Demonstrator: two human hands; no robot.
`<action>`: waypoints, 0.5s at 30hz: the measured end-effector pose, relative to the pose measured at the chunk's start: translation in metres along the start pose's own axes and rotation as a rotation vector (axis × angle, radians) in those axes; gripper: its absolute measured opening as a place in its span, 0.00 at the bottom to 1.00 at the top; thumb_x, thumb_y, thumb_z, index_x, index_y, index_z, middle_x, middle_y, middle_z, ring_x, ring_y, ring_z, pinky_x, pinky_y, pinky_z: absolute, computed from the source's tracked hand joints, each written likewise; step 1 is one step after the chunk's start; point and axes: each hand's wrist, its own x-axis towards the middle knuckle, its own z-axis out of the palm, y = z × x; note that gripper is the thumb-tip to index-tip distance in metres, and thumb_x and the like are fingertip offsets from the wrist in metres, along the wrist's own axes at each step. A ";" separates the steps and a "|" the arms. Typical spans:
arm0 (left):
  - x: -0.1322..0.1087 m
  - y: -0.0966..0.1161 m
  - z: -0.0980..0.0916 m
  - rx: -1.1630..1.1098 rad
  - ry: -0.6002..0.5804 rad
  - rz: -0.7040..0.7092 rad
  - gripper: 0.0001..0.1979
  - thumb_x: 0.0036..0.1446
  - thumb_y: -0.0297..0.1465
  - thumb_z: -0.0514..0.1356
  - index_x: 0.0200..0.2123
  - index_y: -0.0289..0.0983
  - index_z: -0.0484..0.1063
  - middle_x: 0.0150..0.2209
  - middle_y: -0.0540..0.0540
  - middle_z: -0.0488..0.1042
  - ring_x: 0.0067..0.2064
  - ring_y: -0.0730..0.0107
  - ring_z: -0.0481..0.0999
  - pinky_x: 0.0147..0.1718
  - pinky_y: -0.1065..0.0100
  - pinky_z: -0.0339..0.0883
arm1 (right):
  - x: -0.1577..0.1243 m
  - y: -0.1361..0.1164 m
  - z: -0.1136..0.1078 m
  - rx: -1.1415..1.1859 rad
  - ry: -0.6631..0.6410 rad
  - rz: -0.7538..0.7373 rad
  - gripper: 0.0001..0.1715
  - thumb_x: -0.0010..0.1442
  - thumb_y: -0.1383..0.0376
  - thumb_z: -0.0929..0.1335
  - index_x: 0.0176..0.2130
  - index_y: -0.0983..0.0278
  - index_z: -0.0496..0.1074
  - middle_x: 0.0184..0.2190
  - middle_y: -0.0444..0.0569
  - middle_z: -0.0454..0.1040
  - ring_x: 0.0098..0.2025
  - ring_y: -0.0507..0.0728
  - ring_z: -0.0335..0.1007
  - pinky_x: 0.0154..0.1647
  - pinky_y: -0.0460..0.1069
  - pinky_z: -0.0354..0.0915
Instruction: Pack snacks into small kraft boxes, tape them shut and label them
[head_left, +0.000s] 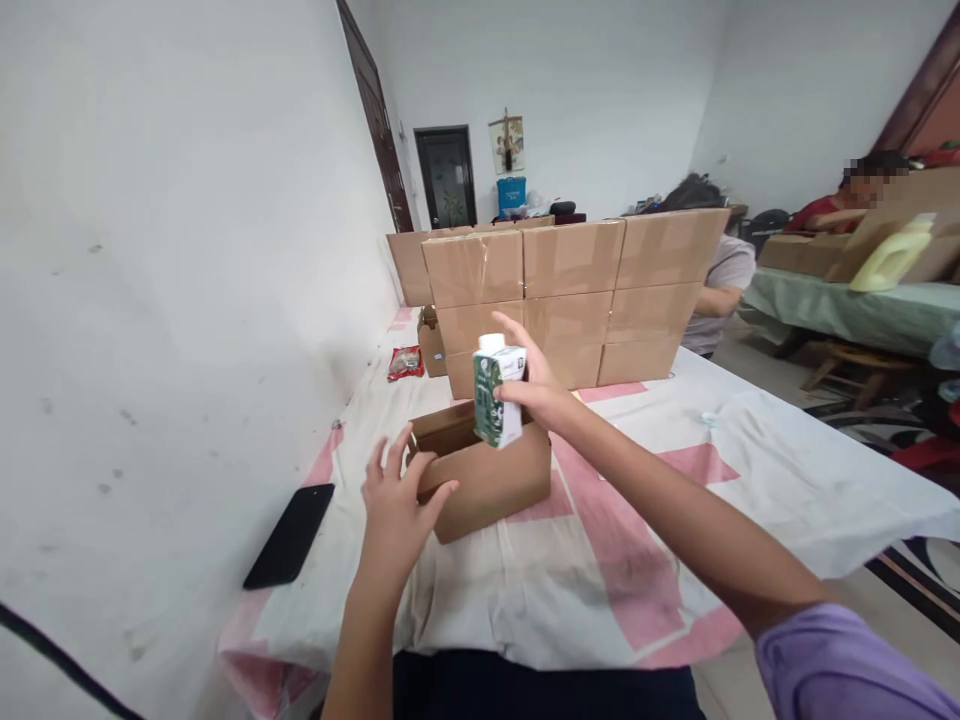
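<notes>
A small open-topped cardboard box [491,488] rests on the cloth-covered table in front of me. My left hand [396,490] grips its left end, thumb along the front side and fingers over the far rim. Just above the opening, my right hand [536,375] holds a green and white drink carton [498,395] with a white cap. The carton is roughly upright and tilts slightly. Most of the box's inside is hidden behind its front wall and the carton.
Behind the box stands a wall of taped cardboard boxes [570,295]. A red packet [406,363] lies left of it. A black phone [289,537] is near the wall. Other people sit beyond, one by a table with a yellow bottle [894,255].
</notes>
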 end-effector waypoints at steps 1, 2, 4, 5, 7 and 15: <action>-0.006 -0.003 -0.002 -0.079 -0.063 0.006 0.09 0.61 0.39 0.63 0.42 0.41 0.73 0.66 0.38 0.63 0.66 0.44 0.62 0.60 0.40 0.63 | 0.006 -0.004 -0.005 -0.086 -0.133 0.031 0.46 0.44 0.67 0.70 0.60 0.57 0.53 0.37 0.40 0.68 0.32 0.51 0.67 0.33 0.46 0.65; -0.012 -0.004 -0.004 -0.154 -0.118 0.017 0.07 0.63 0.37 0.61 0.39 0.40 0.71 0.67 0.39 0.62 0.65 0.49 0.64 0.59 0.45 0.66 | 0.012 -0.008 -0.007 -0.174 -0.261 0.069 0.44 0.44 0.68 0.69 0.59 0.58 0.53 0.35 0.39 0.67 0.30 0.50 0.65 0.30 0.45 0.63; -0.021 -0.002 -0.007 -0.238 -0.174 0.030 0.05 0.65 0.34 0.58 0.37 0.40 0.69 0.67 0.40 0.60 0.65 0.55 0.66 0.59 0.51 0.69 | 0.018 -0.014 -0.006 -0.369 -0.489 0.120 0.40 0.45 0.69 0.69 0.55 0.59 0.54 0.33 0.38 0.65 0.29 0.50 0.62 0.27 0.44 0.60; -0.025 0.001 -0.009 -0.248 -0.171 0.030 0.05 0.66 0.33 0.58 0.36 0.40 0.69 0.67 0.40 0.60 0.65 0.56 0.66 0.59 0.52 0.69 | 0.019 -0.016 -0.002 -0.473 -0.593 0.116 0.37 0.46 0.69 0.70 0.54 0.60 0.56 0.33 0.38 0.65 0.29 0.50 0.62 0.27 0.44 0.60; -0.031 0.006 -0.010 -0.246 -0.139 0.028 0.04 0.66 0.32 0.58 0.36 0.40 0.68 0.66 0.41 0.62 0.64 0.57 0.68 0.58 0.54 0.70 | 0.017 -0.019 0.007 -0.671 -0.765 0.036 0.32 0.46 0.69 0.71 0.51 0.61 0.62 0.36 0.41 0.68 0.33 0.53 0.65 0.29 0.46 0.63; -0.055 0.028 -0.014 -0.329 0.023 0.068 0.03 0.62 0.28 0.62 0.38 0.40 0.69 0.59 0.39 0.66 0.57 0.60 0.74 0.50 0.62 0.78 | -0.007 -0.012 0.020 -0.965 -0.994 -0.021 0.25 0.47 0.71 0.73 0.47 0.63 0.76 0.42 0.48 0.75 0.32 0.54 0.69 0.27 0.47 0.60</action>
